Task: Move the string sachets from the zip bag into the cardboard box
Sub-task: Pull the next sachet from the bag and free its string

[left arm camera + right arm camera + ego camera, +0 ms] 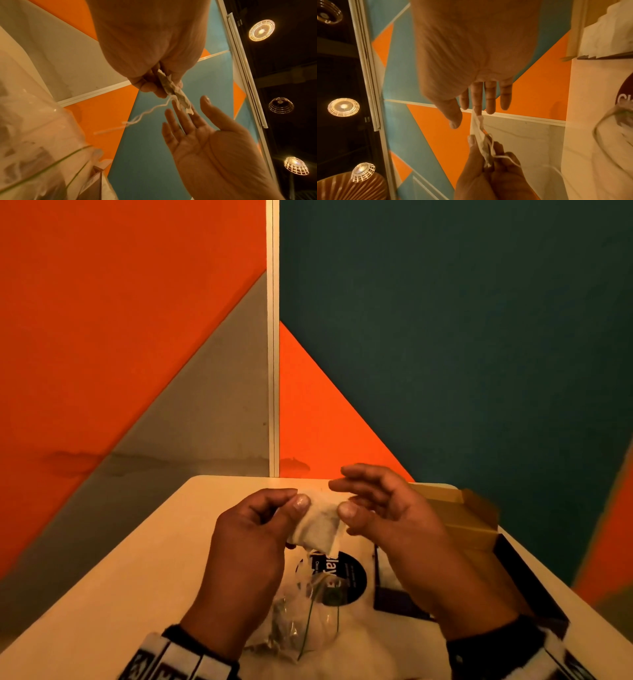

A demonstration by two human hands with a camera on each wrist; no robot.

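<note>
A pale string sachet (320,523) hangs in the air above the table (144,563), pinched between thumb and fingers of the left hand (250,546), its white string (145,113) trailing loose. The right hand (394,525) sits just beside it with fingers straight and spread, fingertips touching the sachet's far edge (not clasping it). Below lies the clear zip bag (301,621), and the open cardboard box (459,518) stands to the right.

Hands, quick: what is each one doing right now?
Left hand: pinches the string sachet between thumb and fingers.
Right hand: open, fingers straight, fingertips at the sachet's free end; no grip visible.
</note>
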